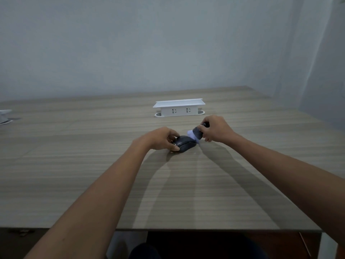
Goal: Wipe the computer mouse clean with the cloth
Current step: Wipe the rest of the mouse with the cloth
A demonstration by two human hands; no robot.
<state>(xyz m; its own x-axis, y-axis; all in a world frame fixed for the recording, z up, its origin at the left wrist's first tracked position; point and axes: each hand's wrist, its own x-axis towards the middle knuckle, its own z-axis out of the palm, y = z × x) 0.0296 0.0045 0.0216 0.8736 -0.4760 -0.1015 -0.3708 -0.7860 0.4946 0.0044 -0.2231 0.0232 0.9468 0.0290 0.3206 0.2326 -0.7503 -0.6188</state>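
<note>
Two hands (160, 138) on mouse (184, 143)

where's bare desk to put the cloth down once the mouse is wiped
Bare wood-grain desk runs wide left of the left hand, and along the near edge between the forearms. It is crowded where the dark mouse, the right hand holding the grey-white cloth, and the white socket box sit.

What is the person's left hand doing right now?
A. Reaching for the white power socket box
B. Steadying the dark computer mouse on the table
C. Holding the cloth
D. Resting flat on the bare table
B: the left hand grips the near end of the mouse on the table, while the right hand holds the bunched cloth at its far end.
</note>
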